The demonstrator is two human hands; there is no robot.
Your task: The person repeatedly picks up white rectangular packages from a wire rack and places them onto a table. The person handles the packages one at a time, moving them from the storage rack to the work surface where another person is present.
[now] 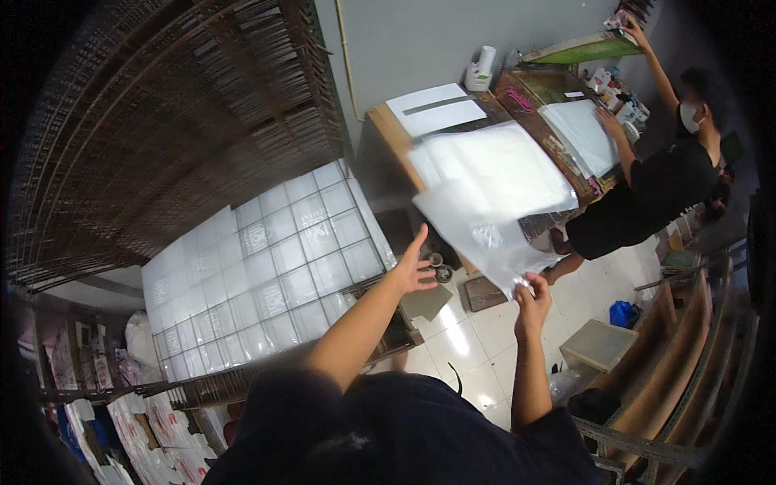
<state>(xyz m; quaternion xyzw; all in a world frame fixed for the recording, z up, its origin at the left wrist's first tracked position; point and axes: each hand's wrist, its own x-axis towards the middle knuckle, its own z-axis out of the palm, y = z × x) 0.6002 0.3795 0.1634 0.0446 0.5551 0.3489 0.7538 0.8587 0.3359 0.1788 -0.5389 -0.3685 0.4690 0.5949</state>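
A clear plastic bag with a white print hangs off the near side of the worktable. My right hand pinches its near corner, while its far end reaches up to a stack of clear plastic bags on the table. To the left of the bag, my left hand is held out with its fingers spread and nothing in them. Beyond that hand, printed plastic bags lie spread side by side on a wire drying rack.
Raised wire racks lean over the far left. A co-worker stands at the right by a printing table, one arm lifting a green-edged frame. On the tiled floor are a pale plastic bin and a blue bag. Wooden shelves stand at the right.
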